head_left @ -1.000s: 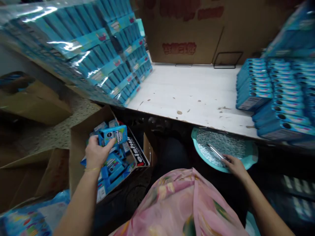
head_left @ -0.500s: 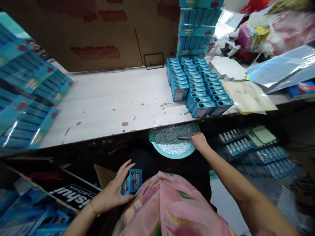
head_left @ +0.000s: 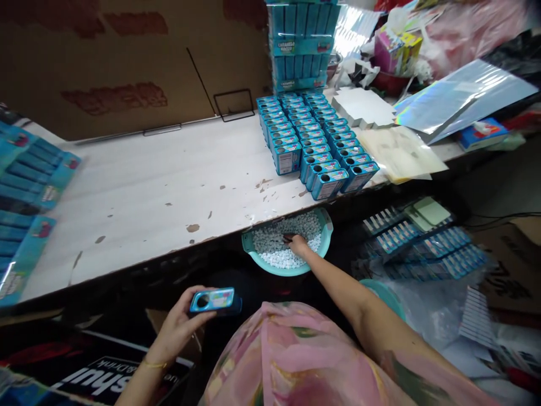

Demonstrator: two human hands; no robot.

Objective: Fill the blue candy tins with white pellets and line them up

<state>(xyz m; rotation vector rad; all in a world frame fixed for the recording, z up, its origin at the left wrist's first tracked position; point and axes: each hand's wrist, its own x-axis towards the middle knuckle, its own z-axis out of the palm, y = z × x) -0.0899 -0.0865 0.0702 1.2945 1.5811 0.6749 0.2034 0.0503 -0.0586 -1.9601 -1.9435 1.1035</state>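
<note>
My left hand (head_left: 181,322) grips a small blue tin (head_left: 220,299) by its end, fingers and thumb on its sides. The tin's top faces up and shows a dark round opening. In a turquoise basin (head_left: 325,239) under the table edge lies a heap of small white pellets (head_left: 276,258). My right hand (head_left: 298,246) is closed over the basin around the handle of what looks like a metal scoop (head_left: 288,238). The scoop's far end is hard to make out among the pellets.
Rows of similar blue tins (head_left: 313,141) stand on the white table (head_left: 139,192). Behind them rise stacked packs (head_left: 300,56); more packs (head_left: 25,186) stand at left. Cardboard (head_left: 139,56) backs the table. Wrapped packs (head_left: 431,248) lie low at right.
My left hand has turned the tin from its printed side to its top with the opening. My right hand has moved from the basin's right rim in over the pellets. The view has shifted right.
</note>
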